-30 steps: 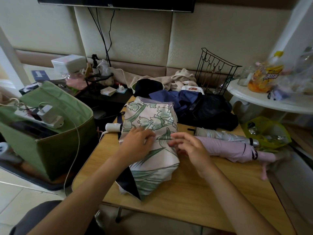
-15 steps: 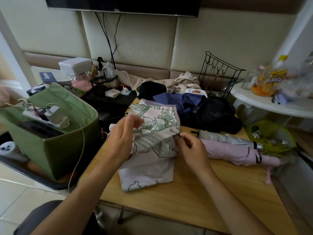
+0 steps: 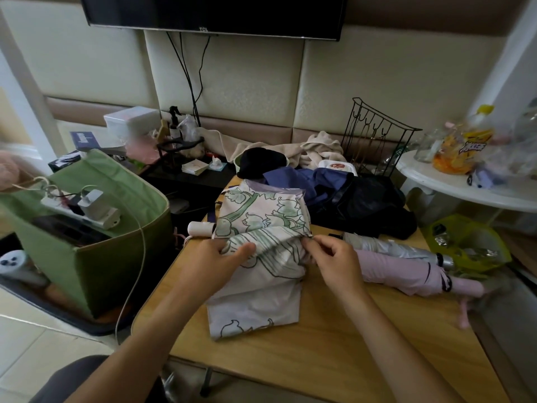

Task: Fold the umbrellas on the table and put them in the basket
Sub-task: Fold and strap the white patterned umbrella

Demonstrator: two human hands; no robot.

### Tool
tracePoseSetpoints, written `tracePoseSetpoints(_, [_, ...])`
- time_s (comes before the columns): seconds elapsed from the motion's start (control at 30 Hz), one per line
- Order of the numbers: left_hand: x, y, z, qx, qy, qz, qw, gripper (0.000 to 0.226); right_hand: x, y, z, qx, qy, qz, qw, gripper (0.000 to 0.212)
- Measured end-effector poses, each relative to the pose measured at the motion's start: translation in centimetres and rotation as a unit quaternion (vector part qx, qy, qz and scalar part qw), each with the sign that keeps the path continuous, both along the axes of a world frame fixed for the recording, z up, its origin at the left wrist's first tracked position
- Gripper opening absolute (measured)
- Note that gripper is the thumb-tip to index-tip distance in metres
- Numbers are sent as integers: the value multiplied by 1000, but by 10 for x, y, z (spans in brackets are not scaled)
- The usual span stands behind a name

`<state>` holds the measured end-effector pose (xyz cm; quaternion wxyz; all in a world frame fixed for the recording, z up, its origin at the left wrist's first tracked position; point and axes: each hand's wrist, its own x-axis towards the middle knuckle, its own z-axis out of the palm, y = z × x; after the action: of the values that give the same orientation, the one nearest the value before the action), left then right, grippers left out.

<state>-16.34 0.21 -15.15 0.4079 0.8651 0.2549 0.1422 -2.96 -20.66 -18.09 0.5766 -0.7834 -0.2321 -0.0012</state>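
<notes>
Floral umbrella (image 3: 261,257), one: on bench (image 3: 334,353), canopy pinched by left grip (image 3: 216,264) and right grip (image 3: 334,258). Right of grips: two folded umbrellas, silver (image 3: 389,247), pink (image 3: 406,273). Left: one green basket (image 3: 96,251).

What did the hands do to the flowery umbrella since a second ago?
Both hands lifted off the flat cloth and gathered the flowery umbrella into a bunched fold; the left hand and right hand now pinch it. The dark underside flap got tucked away. The pink umbrella and green basket stayed put.
</notes>
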Motion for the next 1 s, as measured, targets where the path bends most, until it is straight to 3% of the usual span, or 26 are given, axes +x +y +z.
tracePoseSetpoints(0.07, [0, 1, 8, -151, -46, -39, 987, 69, -2, 0, 2, -8, -15, 25, 1000, 19])
tracePoseSetpoints(0.17, [-4, -2, 27, -348, -54, -75, 933, 36, -6, -2, 4, -10, -50, 50, 997, 31])
tracePoseSetpoints(0.23, [-7, -2, 35, -444, -44, -114, 887, 40, -9, -4, 7, 4, -71, 83, 994, 40])
tracePoseSetpoints(0.3, [-9, -3, 39, -483, -39, -149, 862, 45, -14, -4, 11, 31, -49, 122, 991, 49])
tracePoseSetpoints(0.4, [-8, -4, 39, -502, -38, -134, 854, 44, -21, -5, 15, 84, 19, 187, 979, 65])
tracePoseSetpoints(0.5, [-5, -2, 37, -509, -59, -70, 856, 45, -21, -5, 13, 78, 44, 161, 983, 76])
tracePoseSetpoints(0.73, [-4, -2, 32, -495, -110, -11, 862, 45, -27, -8, 18, 53, -51, 70, 995, 52])
tracePoseSetpoints(0.83, [-8, -1, 33, -465, -149, -50, 871, 49, -34, -10, 21, 71, -100, 70, 990, 45])
tracePoseSetpoints(0.93, [-13, 0, 34, -421, -178, -99, 884, 23, -35, -12, 24, 112, -74, 104, 985, 49])
tracePoseSetpoints(1.0, [-17, -1, 32, -376, -188, -135, 897, 23, -35, -13, 24, 112, -71, 123, 984, 46])
